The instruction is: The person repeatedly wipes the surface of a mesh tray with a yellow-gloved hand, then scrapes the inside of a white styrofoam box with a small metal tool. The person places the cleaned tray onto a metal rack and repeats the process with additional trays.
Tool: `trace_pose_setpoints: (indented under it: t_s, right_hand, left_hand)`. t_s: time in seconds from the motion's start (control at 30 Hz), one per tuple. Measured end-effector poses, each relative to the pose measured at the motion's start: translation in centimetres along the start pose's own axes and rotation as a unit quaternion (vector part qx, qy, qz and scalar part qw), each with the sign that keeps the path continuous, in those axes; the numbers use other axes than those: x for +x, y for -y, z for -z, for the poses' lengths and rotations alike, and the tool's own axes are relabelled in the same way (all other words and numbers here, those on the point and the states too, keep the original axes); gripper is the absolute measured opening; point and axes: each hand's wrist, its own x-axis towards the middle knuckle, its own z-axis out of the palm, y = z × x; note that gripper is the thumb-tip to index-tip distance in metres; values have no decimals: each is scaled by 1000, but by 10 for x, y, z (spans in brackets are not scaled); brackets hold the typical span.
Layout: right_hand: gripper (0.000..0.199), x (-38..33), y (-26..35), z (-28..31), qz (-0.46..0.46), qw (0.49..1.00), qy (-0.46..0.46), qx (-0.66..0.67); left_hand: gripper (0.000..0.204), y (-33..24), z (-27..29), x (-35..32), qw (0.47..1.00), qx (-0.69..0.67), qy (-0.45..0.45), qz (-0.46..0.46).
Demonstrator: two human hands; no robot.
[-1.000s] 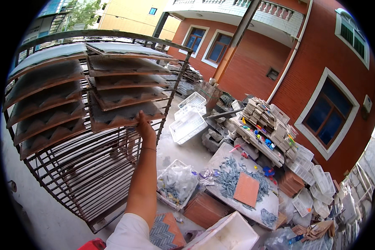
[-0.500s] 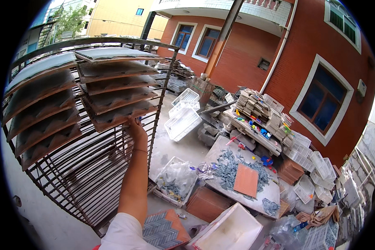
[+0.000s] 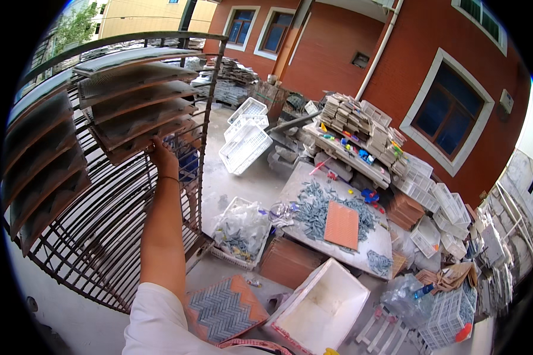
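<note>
My left hand (image 3: 161,155), a thin band on its wrist, reaches up to the metal rack (image 3: 205,136) on the left. Its fingers are closed on the near edge of the lowest panel (image 3: 121,151) in the rack's right column. Several more thin reddish-brown panels (image 3: 137,106) lie tilted above it, and another column of panels (image 3: 44,160) stands to the left. Below my forearm, an orange panel (image 3: 249,296) carries grey strips in a herringbone pattern. My right hand is out of sight.
A low table (image 3: 290,192) holds loose grey strips and an orange panel (image 3: 342,225). Around it are a white box (image 3: 352,284), a basket of plastic bags (image 3: 240,234), white crates (image 3: 246,148) and stacked boards (image 3: 346,121). Behind the rack, a person (image 3: 189,163) partly shows through the bars.
The view has shifted, so the rack sits further left and higher. My left hand stays at the lowest panel's edge. A person in blue now shows behind the rack.
</note>
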Motion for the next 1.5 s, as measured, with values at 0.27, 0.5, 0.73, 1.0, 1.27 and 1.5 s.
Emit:
trace_pose_setpoints:
  t_s: [0.27,0.5,0.73,1.0,1.27,1.5]
  right_hand:
    - [32,34,-47,-40,-25,996,-75,-28]
    - [32,49,-117,-35,-129,975,-27,179]
    - [32,46,-167,-54,-242,965,17,95]
    - [39,94,-75,-73,-146,967,70,197]
    - [34,96,-59,-64,-82,950,60,296]
    - [33,109,-82,-22,-139,899,36,414]
  left_hand:
    - [16,-66,158,-161,907,300,138,260]
    - [32,-257,476,-388,671,639,-75,369]
    - [21,-515,602,-520,155,820,30,550]
    - [20,-404,628,-408,452,785,-57,420]
    - [23,-159,409,-425,528,681,323,392]
    - [24,-32,310,-548,403,577,454,546]
